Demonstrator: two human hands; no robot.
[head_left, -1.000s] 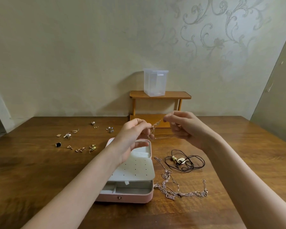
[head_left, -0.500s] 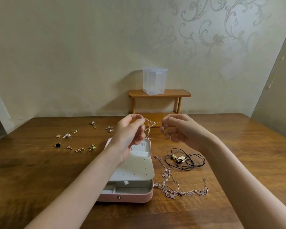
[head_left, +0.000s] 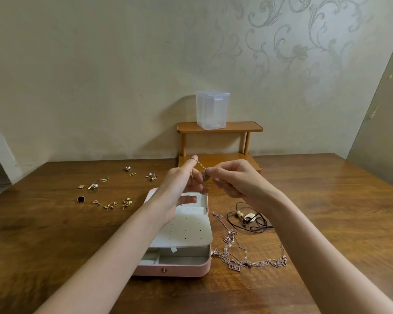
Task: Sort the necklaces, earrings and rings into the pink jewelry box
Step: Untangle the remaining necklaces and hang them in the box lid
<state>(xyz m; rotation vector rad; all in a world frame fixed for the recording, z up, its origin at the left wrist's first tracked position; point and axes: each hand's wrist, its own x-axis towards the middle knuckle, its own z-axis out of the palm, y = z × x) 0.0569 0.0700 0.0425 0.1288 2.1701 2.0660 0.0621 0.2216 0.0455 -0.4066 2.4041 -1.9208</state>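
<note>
Holding a thin chain [head_left: 200,166] up between both hands, I have it in the air above the far end of the pink jewelry box [head_left: 175,266], not yet inside it. My left hand [head_left: 179,186] has the chain looped over its raised forefinger, with the other fingers loosely curled; my right hand [head_left: 227,180] pinches the other end just beside it, so the chain's short span runs left to right, slanting down toward the right hand. Both hands are about equally near the box, which lies directly below and toward me, its lid open and its perforated white tray [head_left: 186,230] lifted above the lower compartment. I judge the coming move is straight down and slightly toward me.

More chains [head_left: 247,259] and a black cord necklace [head_left: 250,219] lie on the tabletop beside the box's right side; the earrings and rings [head_left: 109,191] are scattered well apart toward the far left corner.
</note>
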